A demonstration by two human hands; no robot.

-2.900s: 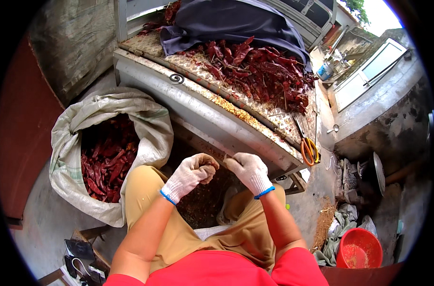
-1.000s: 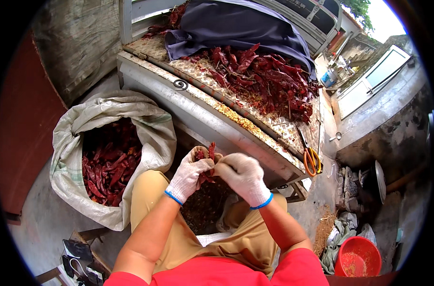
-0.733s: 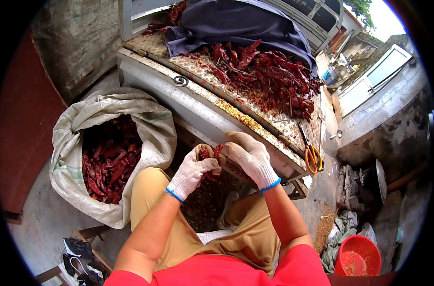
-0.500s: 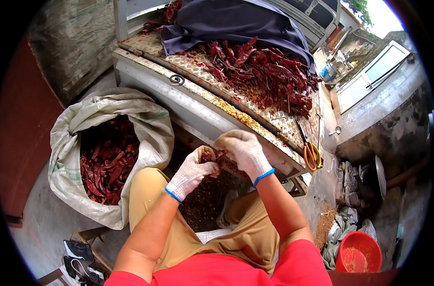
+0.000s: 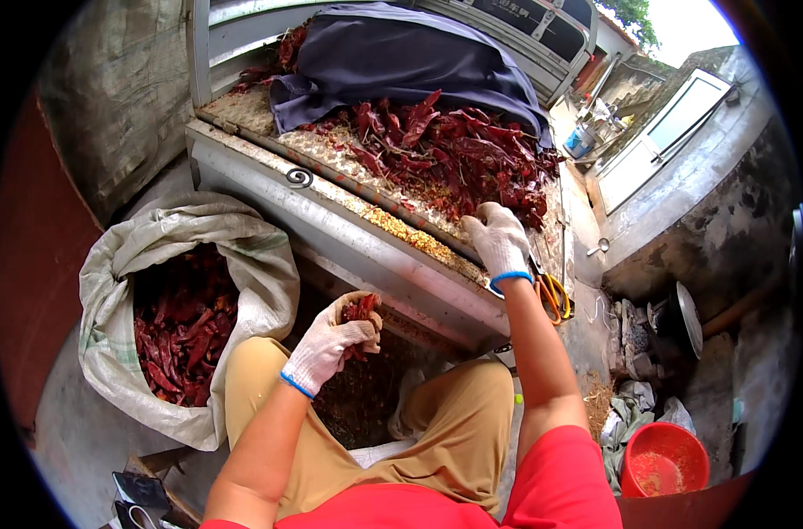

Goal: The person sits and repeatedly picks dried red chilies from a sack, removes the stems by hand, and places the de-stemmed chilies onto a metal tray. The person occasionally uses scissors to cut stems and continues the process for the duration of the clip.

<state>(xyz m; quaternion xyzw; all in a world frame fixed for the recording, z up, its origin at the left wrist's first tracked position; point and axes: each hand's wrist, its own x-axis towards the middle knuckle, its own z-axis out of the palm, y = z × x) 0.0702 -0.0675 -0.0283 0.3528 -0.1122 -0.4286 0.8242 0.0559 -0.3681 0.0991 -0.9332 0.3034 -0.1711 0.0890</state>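
My left hand (image 5: 335, 339), in a stained white knit glove with blue cuff, is closed around dried red chillies (image 5: 359, 310) above my lap. My right hand (image 5: 498, 238), gloved alike, reaches to the front edge of the chilli pile (image 5: 454, 150) on the grey metal bed (image 5: 331, 229); its fingers are curled, and what is between them is hidden. Orange-and-yellow handled scissors (image 5: 556, 298) lie just right of it, partly behind it. At left, a white woven sack (image 5: 251, 309) with its rim rolled down holds more chillies (image 5: 176, 353).
A dark blue cloth (image 5: 392, 62) covers part of the pile. At right are a red basin (image 5: 648, 467), crumpled sacking (image 5: 622, 432) and a round metal lid (image 5: 686, 317). A white door (image 5: 648, 132) stands behind. A small black device (image 5: 141, 489) is at lower left.
My right hand has moved away from my left, up and rightward to the chilli pile. My left hand sits slightly lower in view, still gripping chillies. The whole view has shifted somewhat.
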